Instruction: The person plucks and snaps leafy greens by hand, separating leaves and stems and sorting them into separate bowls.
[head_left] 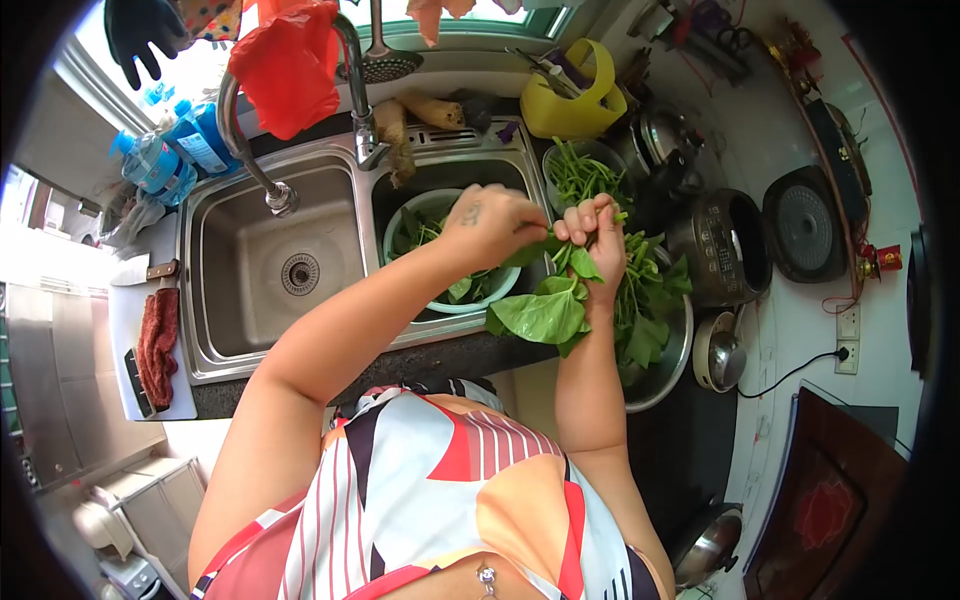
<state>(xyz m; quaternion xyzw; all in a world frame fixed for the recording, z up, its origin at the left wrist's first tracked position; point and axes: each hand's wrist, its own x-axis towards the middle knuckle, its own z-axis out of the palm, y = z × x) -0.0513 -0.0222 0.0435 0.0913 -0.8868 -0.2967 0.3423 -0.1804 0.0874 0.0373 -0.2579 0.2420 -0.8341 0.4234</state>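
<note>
My right hand [598, 240] is closed around the stem of a leafy green [545, 312], and its broad leaves hang below the fist. Right against it, my left hand [496, 222] has its fingertips pinched at the stem; what lies between them is partly hidden. Under my left forearm, in the right sink basin, sits a pale bowl [472, 300] with some leaves in it. To the right of my hands, more leafy greens [645, 325] fill a metal basin [683, 345]. Behind them stands a container of cut green stems [583, 178].
A faucet [283, 196] reaches over the left sink basin [215, 280]. A red plastic bag [290, 75] hangs above it. A yellow basket [575, 112] holds utensils at the back. A knife [145, 272] and a brown cloth [158, 345] lie left. A dark cooker [720, 248] stands right.
</note>
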